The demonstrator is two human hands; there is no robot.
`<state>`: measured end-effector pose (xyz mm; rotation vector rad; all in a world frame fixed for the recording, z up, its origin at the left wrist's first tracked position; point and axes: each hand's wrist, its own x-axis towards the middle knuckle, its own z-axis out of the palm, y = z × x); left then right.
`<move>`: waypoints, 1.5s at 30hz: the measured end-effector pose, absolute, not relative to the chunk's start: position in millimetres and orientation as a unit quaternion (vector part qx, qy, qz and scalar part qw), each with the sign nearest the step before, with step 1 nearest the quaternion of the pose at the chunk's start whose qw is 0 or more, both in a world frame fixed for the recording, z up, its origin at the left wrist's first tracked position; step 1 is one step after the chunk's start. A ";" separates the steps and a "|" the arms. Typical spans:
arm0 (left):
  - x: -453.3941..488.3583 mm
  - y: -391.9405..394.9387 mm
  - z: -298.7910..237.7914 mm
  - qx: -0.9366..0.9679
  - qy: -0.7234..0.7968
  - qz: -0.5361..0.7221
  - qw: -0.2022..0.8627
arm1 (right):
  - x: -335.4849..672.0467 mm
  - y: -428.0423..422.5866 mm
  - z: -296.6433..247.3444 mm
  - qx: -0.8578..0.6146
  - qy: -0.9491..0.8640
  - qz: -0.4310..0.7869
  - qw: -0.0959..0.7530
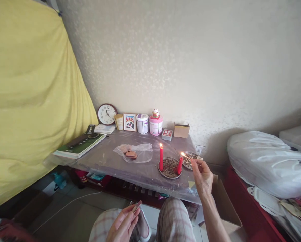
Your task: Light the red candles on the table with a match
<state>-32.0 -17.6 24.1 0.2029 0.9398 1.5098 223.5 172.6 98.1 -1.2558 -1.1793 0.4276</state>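
My right hand (202, 174) pinches a burning match (186, 156), its flame at the top of a short red candle (180, 164). That candle stands on a round metal plate (169, 167) next to a taller red candle (161, 157) that is lit. A second plate (190, 160) with spent matches lies just behind. My left hand (124, 223) is low over my lap, fingers closed on a small matchbox (137, 206).
The plastic-covered low table (110, 158) also bears a clear bag with matchboxes (135, 153), books (80, 145), a clock (107, 114), tins (142, 123), a framed picture and a cardboard box (181, 130) by the wall. A yellow sheet (27, 101) hangs left; a white bag (268, 161) lies right.
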 end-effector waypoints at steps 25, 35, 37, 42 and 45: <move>-36.5 -13.0 18.2 0.086 0.420 0.635 0.643 | 220.7 168.2 85.5 -0.572 -0.538 0.180 0.592; -37.6 -15.0 14.9 0.063 0.401 0.642 0.651 | 219.8 172.6 83.7 -0.587 -0.533 0.162 0.588; -38.4 -14.4 15.0 0.060 0.401 0.640 0.653 | 220.2 174.1 83.1 -0.590 -0.530 0.161 0.587; -38.4 -14.9 15.4 0.064 0.402 0.642 0.650 | 220.6 175.2 84.0 -0.592 -0.522 0.163 0.592; -38.5 -16.1 13.9 0.069 0.392 0.643 0.655 | 220.4 174.6 86.3 -0.592 -0.521 0.167 0.592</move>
